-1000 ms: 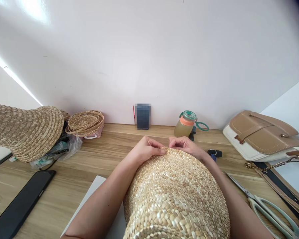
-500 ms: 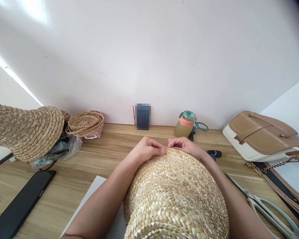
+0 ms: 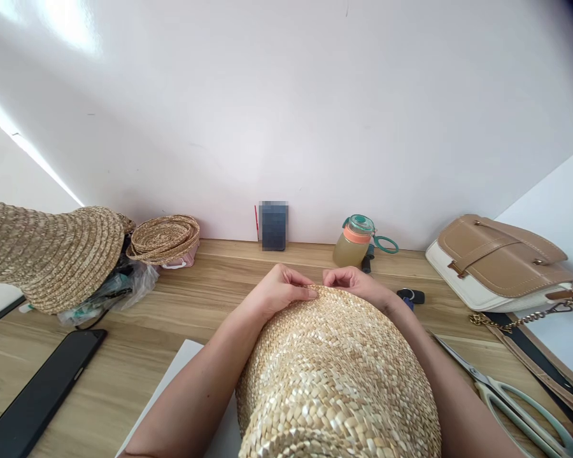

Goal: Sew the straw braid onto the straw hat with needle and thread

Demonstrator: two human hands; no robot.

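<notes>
A woven straw hat (image 3: 334,362) fills the lower middle of the head view, its far edge turned away from me. My left hand (image 3: 286,287) pinches that far edge between thumb and fingers. Just to the right, my right hand (image 3: 351,280) is closed at the same edge, its fingertips bent together behind the straw. Whether it grips the edge itself or something small, I cannot make out. The far side of the hat is hidden.
Scissors (image 3: 494,388) and a brown and white handbag (image 3: 506,261) lie to the right. A drink bottle (image 3: 353,242) and keys (image 3: 410,295) are beyond my right hand. Leftward are a coiled straw braid (image 3: 165,238), another straw hat (image 3: 71,248) and a black phone (image 3: 42,394).
Both hands keep nearly the same place at the hat's far edge. The whole view has shifted very slightly.
</notes>
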